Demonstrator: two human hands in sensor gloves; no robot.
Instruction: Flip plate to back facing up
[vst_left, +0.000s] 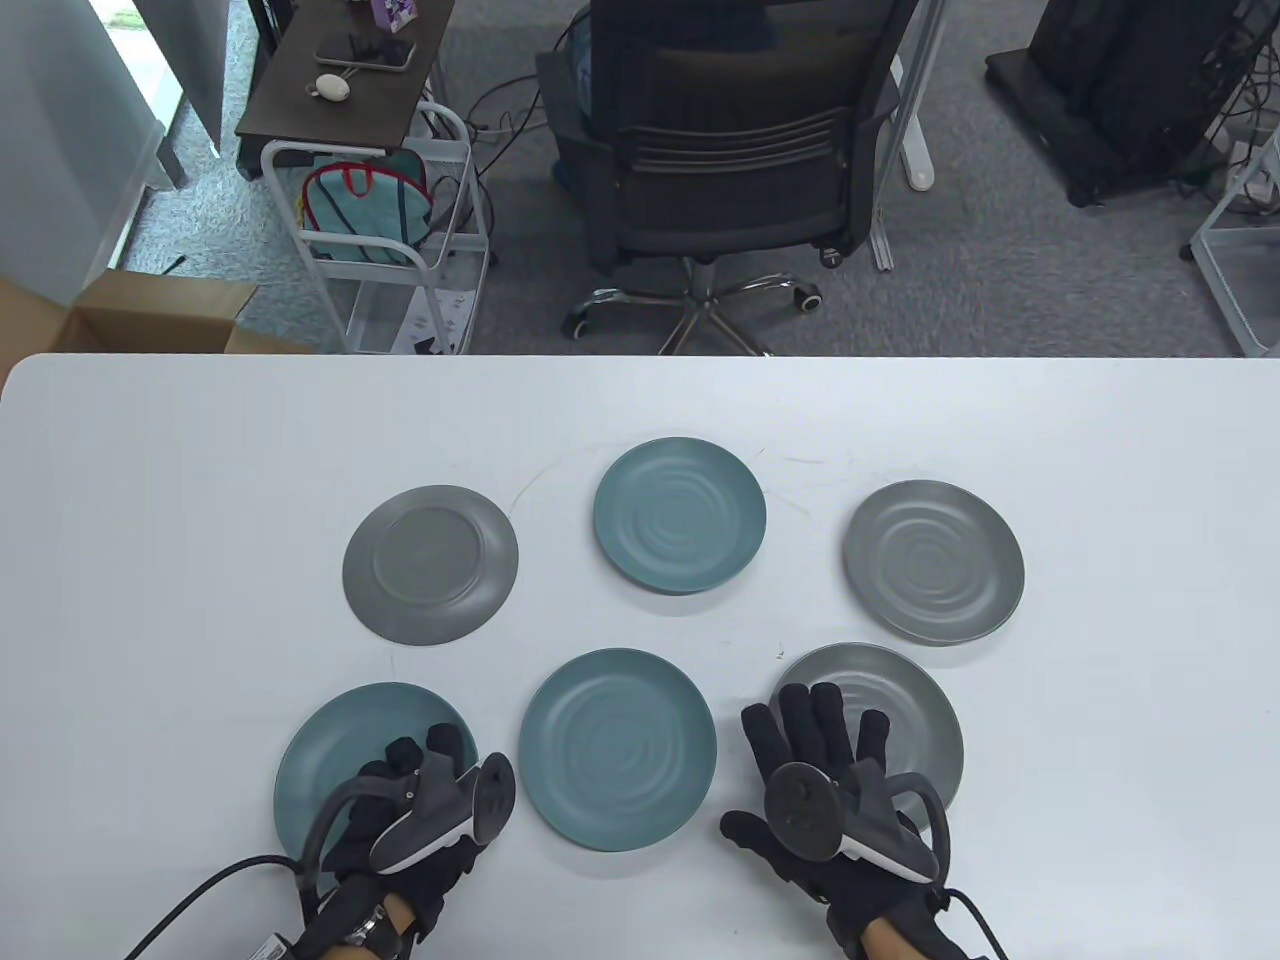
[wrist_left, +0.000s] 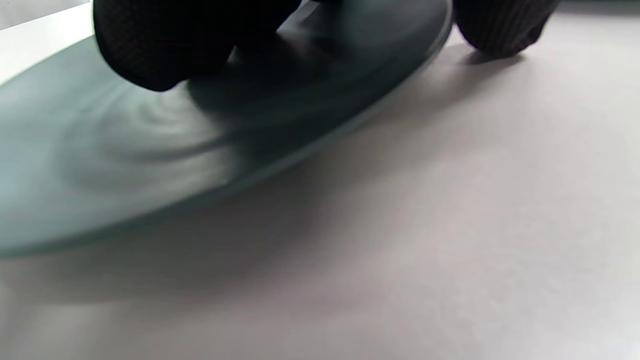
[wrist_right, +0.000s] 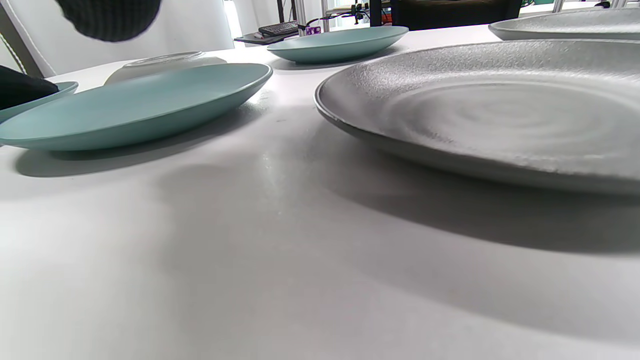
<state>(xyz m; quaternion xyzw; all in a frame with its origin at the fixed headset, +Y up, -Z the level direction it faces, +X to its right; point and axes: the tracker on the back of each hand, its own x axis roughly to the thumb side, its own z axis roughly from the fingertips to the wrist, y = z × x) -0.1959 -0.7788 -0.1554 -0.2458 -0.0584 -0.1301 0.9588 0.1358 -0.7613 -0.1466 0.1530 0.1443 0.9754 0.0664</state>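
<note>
**Left hand on the teal plate, flip not yet made**

While the right hand (vst_left: 815, 775) lies flat with fingers spread over the grey plate (vst_left: 900, 715) at 4 o'clock, the left hand (vst_left: 415, 800) rests on the teal plate (vst_left: 330, 750) at 7 o'clock on the surface (vst_left: 150, 500), fingers on its face, thumb outside the rim, probably to lift that edge. It appears face up, slightly tilted; being round, it has no long axis.

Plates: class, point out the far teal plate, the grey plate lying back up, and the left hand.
Far teal plate (vst_left: 680, 516), table view, its swirled centre.
Back-up grey plate (vst_left: 430, 563), table view, its flat base.
Left hand (vst_left: 400, 800), table view, its back.
</note>
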